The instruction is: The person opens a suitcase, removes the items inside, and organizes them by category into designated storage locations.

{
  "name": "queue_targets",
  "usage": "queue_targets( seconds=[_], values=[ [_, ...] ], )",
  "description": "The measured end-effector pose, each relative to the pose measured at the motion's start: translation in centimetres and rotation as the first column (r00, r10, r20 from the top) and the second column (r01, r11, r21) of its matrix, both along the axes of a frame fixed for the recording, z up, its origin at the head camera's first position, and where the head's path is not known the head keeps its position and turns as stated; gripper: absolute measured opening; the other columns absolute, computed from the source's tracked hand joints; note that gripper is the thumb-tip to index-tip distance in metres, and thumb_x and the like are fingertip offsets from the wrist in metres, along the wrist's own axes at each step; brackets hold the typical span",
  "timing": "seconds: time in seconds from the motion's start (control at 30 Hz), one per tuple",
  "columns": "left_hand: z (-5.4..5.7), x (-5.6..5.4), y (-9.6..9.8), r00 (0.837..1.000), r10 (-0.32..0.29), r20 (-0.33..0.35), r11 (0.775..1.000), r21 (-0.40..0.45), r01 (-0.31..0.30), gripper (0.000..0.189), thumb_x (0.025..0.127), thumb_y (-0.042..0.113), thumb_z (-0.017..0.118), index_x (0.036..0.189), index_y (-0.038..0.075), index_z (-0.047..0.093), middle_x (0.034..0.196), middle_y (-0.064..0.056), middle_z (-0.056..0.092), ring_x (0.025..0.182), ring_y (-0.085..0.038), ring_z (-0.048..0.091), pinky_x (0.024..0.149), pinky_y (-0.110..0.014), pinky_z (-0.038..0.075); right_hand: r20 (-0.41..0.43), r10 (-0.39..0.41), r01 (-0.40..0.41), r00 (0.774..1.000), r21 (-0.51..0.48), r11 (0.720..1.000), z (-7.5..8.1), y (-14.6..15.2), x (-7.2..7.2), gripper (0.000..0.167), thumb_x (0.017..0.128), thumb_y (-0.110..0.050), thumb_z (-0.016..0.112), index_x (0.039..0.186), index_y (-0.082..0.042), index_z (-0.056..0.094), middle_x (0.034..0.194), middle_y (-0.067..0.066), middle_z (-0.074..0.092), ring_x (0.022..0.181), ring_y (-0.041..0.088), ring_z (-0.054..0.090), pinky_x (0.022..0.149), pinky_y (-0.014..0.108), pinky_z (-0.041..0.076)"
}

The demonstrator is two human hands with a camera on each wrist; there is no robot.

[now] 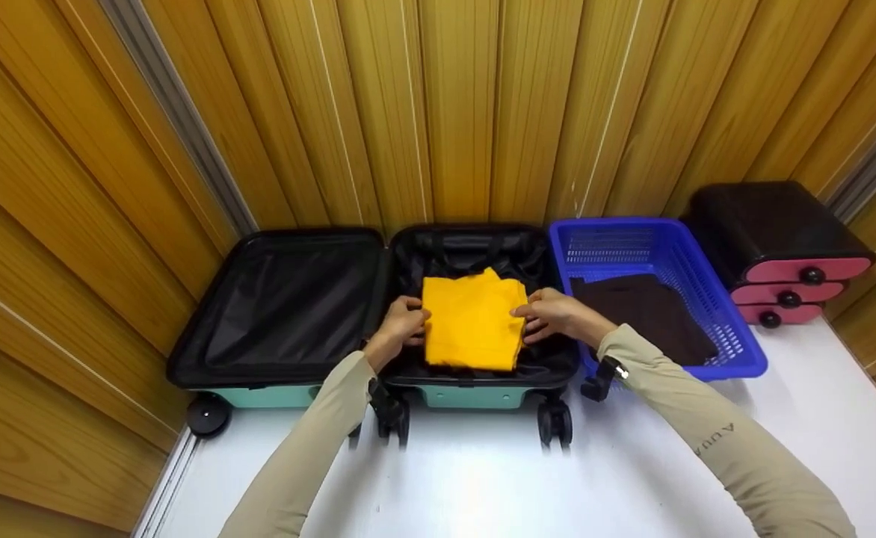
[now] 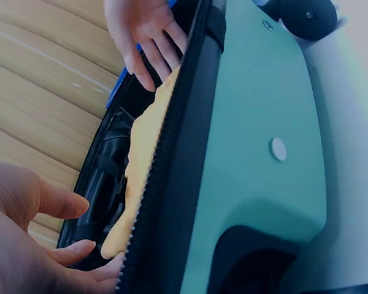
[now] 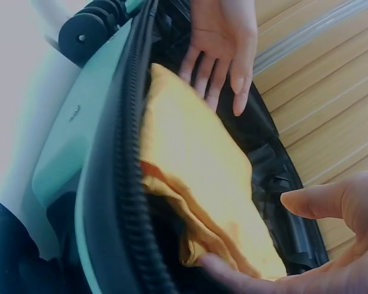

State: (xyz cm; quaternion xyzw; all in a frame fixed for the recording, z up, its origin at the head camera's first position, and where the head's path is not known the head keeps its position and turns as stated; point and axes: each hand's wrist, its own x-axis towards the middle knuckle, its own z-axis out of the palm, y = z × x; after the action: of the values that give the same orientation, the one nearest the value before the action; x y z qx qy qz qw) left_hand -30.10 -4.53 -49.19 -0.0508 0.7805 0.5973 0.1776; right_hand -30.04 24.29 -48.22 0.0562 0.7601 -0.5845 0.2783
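A folded yellow cloth garment lies in the right half of an open mint-green suitcase with a black lining. At the garment's left edge is my left hand, fingers extended, thumb raised away from the cloth in the left wrist view. My right hand is at the opposite edge; in the right wrist view its fingertips reach the garment's lower folds while the thumb stands apart. Both palms face inward, with the yellow cloth between them.
The suitcase's other half, with a black lining panel, lies open at left. To the right stands a blue plastic basket holding dark brown folded cloth. Beyond it is a black drawer unit with pink fronts. Wood-patterned panels rise behind.
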Motion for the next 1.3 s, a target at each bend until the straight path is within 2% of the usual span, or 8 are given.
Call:
queue_targets(
  seconds=[0.13, 0.23, 0.4, 0.53, 0.7, 0.77, 1.03, 1.3],
  values=[
    [-0.3, -0.1, 0.2, 0.999, 0.03, 0.033, 0.997, 0.067, -0.032, 0.011, 0.101, 0.008, 0.063, 0.105, -0.002, 0.062, 0.089, -0.01, 0.065, 0.074, -0.02, 0.063, 0.072, -0.033, 0.058, -0.006, -0.025, 0.026, 1.0, 0.007, 1.0, -0.6, -0.1, 0.1, 0.02, 0.1, -0.009, 0.066, 0.111, 0.006, 0.057, 0.094, 0.012, 0.061, 0.08, 0.018, 0.064, 0.079, 0.032, 0.064],
    [-0.4, -0.1, 0.4, 0.998, -0.004, 0.056, 0.998, 0.061, 0.001, 0.021, 0.1, 0.012, 0.067, 0.081, 0.006, 0.062, 0.071, -0.003, 0.063, 0.062, -0.014, 0.06, 0.064, -0.029, 0.054, -0.01, -0.046, 0.046, 0.999, -0.01, 0.999, -0.8, -0.1, 0.1, 0.016, 0.099, -0.009, 0.068, 0.086, -0.002, 0.063, 0.07, 0.001, 0.06, 0.063, 0.01, 0.06, 0.066, 0.024, 0.06],
    [-0.4, -0.2, 0.6, 0.996, -0.043, 0.074, 0.998, 0.037, 0.041, 0.006, 0.097, 0.011, 0.071, 0.095, 0.005, 0.071, 0.078, -0.003, 0.07, 0.064, -0.012, 0.064, 0.064, -0.028, 0.057, -0.02, -0.062, 0.062, 0.998, 0.0, 0.998, -0.9, 0.0, 0.1, 0.031, 0.096, -0.013, 0.075, 0.068, -0.013, 0.06, 0.058, -0.004, 0.055, 0.057, 0.007, 0.056, 0.06, 0.022, 0.054],
    [-0.4, 0.0, 0.6, 0.997, -0.034, 0.072, 0.999, 0.027, 0.032, 0.028, 0.094, 0.005, 0.071, 0.122, 0.001, 0.069, 0.1, -0.011, 0.073, 0.076, -0.018, 0.066, 0.073, -0.034, 0.061, -0.041, -0.062, 0.063, 0.997, 0.013, 0.998, -0.9, -0.1, 0.4, 0.027, 0.094, -0.012, 0.075, 0.076, -0.015, 0.055, 0.067, -0.006, 0.06, 0.062, 0.007, 0.061, 0.064, 0.024, 0.057],
    [0.1, 0.1, 0.6, 0.999, -0.027, 0.042, 1.0, 0.011, 0.026, 0.055, 0.095, 0.006, 0.07, 0.148, 0.004, 0.056, 0.129, -0.018, 0.068, 0.104, -0.03, 0.069, 0.085, -0.042, 0.062, -0.055, -0.096, 0.095, 0.994, -0.016, 0.995, -0.3, 0.1, 0.5, 0.02, 0.093, -0.008, 0.073, 0.106, -0.008, 0.058, 0.083, -0.002, 0.066, 0.072, 0.012, 0.065, 0.067, 0.027, 0.06],
    [0.4, 0.1, 0.6, 0.999, -0.034, 0.028, 0.999, 0.017, 0.033, 0.054, 0.096, 0.007, 0.069, 0.148, 0.005, 0.056, 0.128, -0.017, 0.067, 0.106, -0.031, 0.069, 0.088, -0.043, 0.062, -0.064, -0.109, 0.107, 0.992, -0.042, 0.993, 0.2, 0.3, 0.5, 0.028, 0.093, -0.007, 0.072, 0.115, -0.005, 0.055, 0.085, -0.002, 0.067, 0.073, 0.012, 0.066, 0.067, 0.027, 0.06],
    [2.7, 0.0, 1.4, 0.998, -0.062, -0.013, 0.992, 0.106, 0.063, 0.05, 0.098, 0.011, 0.07, 0.146, 0.008, 0.058, 0.121, -0.014, 0.069, 0.101, -0.026, 0.071, 0.087, -0.04, 0.063, -0.138, -0.156, 0.129, 0.978, -0.185, 0.974, 2.7, 2.4, 0.8, 0.018, 0.097, -0.005, 0.069, 0.111, -0.003, 0.059, 0.083, -0.002, 0.071, 0.071, 0.009, 0.07, 0.064, 0.025, 0.06],
    [4.9, 0.2, 3.1, 0.991, -0.127, -0.051, 0.974, 0.182, 0.134, 0.045, 0.099, 0.014, 0.071, 0.143, 0.008, 0.06, 0.116, -0.015, 0.072, 0.097, -0.025, 0.075, 0.086, -0.04, 0.064, -0.171, -0.168, 0.132, 0.971, -0.199, 0.971, 5.4, 5.4, 1.8, 0.022, 0.099, -0.008, 0.069, 0.116, -0.001, 0.056, 0.084, -0.004, 0.074, 0.073, 0.008, 0.071, 0.066, 0.022, 0.058]
  ],
)
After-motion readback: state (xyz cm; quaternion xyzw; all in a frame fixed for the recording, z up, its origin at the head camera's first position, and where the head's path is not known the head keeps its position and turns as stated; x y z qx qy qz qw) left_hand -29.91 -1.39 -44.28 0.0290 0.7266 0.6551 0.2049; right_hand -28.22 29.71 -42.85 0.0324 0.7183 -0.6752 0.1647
